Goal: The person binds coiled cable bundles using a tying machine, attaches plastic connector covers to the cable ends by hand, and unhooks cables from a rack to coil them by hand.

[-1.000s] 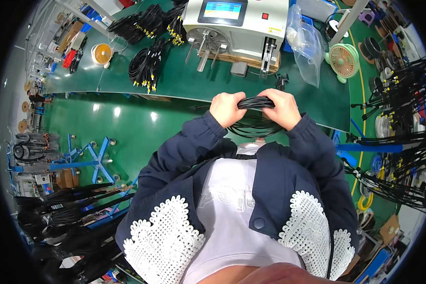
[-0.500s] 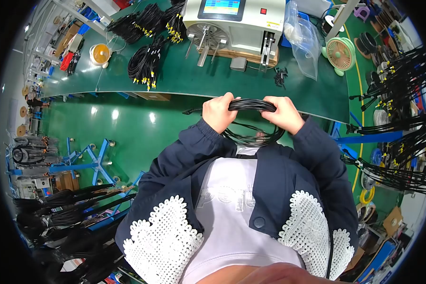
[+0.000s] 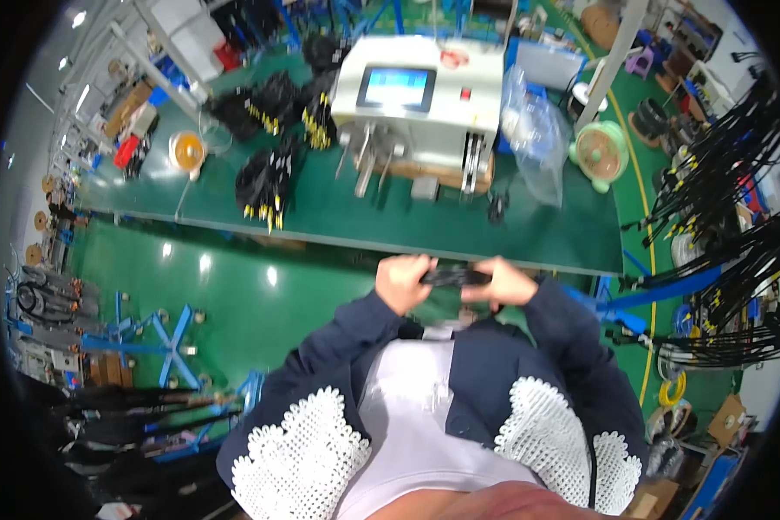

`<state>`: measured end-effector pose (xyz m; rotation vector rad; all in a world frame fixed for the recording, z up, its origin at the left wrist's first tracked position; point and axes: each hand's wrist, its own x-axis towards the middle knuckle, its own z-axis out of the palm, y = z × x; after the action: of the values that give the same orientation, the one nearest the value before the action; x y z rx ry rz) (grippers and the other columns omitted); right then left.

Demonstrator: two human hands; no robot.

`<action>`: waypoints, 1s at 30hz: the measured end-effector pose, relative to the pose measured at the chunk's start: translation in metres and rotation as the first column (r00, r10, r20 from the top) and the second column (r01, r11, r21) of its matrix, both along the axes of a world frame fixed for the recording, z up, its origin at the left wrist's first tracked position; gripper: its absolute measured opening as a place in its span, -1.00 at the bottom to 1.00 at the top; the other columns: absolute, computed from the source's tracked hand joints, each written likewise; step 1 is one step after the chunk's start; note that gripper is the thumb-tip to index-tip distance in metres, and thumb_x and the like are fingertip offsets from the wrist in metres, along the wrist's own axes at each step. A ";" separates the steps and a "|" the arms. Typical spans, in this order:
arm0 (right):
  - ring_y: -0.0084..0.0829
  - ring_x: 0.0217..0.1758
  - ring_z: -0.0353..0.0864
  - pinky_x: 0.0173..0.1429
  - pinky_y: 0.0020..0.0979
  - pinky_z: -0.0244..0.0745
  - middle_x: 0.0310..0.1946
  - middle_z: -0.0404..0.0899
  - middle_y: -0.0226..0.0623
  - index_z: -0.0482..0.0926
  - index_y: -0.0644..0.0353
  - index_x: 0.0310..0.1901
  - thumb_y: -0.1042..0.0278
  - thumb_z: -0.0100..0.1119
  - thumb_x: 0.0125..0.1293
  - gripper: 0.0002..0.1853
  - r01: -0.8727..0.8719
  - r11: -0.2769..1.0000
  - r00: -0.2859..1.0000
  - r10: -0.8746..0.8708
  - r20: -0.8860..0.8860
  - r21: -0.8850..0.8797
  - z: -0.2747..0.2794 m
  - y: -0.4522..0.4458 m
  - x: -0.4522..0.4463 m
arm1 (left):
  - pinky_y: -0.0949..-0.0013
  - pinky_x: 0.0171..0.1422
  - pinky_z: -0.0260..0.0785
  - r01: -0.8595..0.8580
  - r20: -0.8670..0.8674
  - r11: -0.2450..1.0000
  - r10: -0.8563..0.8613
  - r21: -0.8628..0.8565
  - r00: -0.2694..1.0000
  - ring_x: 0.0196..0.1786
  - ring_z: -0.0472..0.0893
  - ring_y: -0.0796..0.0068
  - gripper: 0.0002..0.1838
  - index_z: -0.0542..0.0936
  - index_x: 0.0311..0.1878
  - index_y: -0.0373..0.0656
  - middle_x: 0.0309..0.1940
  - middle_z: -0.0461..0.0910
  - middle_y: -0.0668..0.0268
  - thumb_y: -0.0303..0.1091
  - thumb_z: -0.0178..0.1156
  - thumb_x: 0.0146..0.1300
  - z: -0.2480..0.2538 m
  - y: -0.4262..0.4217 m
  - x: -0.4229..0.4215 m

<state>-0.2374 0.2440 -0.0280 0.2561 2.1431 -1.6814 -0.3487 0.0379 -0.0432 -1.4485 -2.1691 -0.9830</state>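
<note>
A coil of black cable (image 3: 456,276) hangs between my hands, in front of my chest and just off the table's near edge. My left hand (image 3: 404,283) is closed round the coil's left end. At the right end my right hand (image 3: 501,284) grips the coil, its fingers somewhat blurred by motion. The lower loops of the coil are hard to make out against my dark jacket.
On the green table (image 3: 321,208) stand a winding machine (image 3: 420,104) with a screen, black cable bundles (image 3: 267,182) with yellow ends, small black parts (image 3: 497,207), a plastic bag (image 3: 536,139), a green fan (image 3: 599,156) and an orange fan (image 3: 187,152). Cables hang at the right.
The view has tilted upward, so table and hands sit lower in it. The coil's loops, spread wide below my hands before, now look more compact. Both hands still hold it.
</note>
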 end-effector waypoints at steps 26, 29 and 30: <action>-0.06 -0.45 0.62 -0.31 -0.18 0.53 -0.55 0.58 -0.07 0.66 0.12 -0.32 0.44 0.26 -0.06 -0.81 0.428 0.692 0.860 -0.113 -0.498 0.582 -0.024 -0.058 0.154 | 0.10 -0.46 0.40 0.417 0.230 0.881 -0.368 -0.223 0.901 -0.53 0.58 0.10 -0.81 0.47 -0.37 -0.10 -0.64 0.53 0.20 -0.40 0.24 -0.11 -0.034 0.024 0.122; -0.16 -0.52 0.61 -0.39 -0.18 0.49 -0.57 0.57 -0.19 0.64 0.04 -0.18 0.51 0.24 -0.12 -0.64 0.587 0.481 0.726 0.043 -0.687 0.651 -0.027 -0.055 0.189 | 0.12 -0.41 0.44 0.447 0.325 0.859 -0.361 -0.248 0.874 -0.52 0.59 0.09 -0.77 0.50 -0.36 -0.09 -0.64 0.55 0.20 -0.35 0.27 -0.16 -0.036 0.045 0.149; -0.20 -0.56 0.59 -0.43 -0.19 0.47 -0.60 0.54 -0.22 0.63 0.05 -0.16 0.52 0.22 -0.17 -0.60 0.612 0.396 0.709 0.107 -0.697 0.684 -0.035 -0.045 0.207 | 0.08 -0.35 0.45 0.507 0.385 0.810 -0.384 -0.296 0.839 -0.48 0.61 0.06 -0.77 0.54 -0.36 -0.10 -0.62 0.56 0.16 -0.34 0.28 -0.16 -0.036 0.054 0.163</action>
<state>-0.0305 0.1985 -0.0630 0.3629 3.6161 -0.4604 -0.1854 0.0919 -0.0791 -2.2161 -2.3899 -1.0211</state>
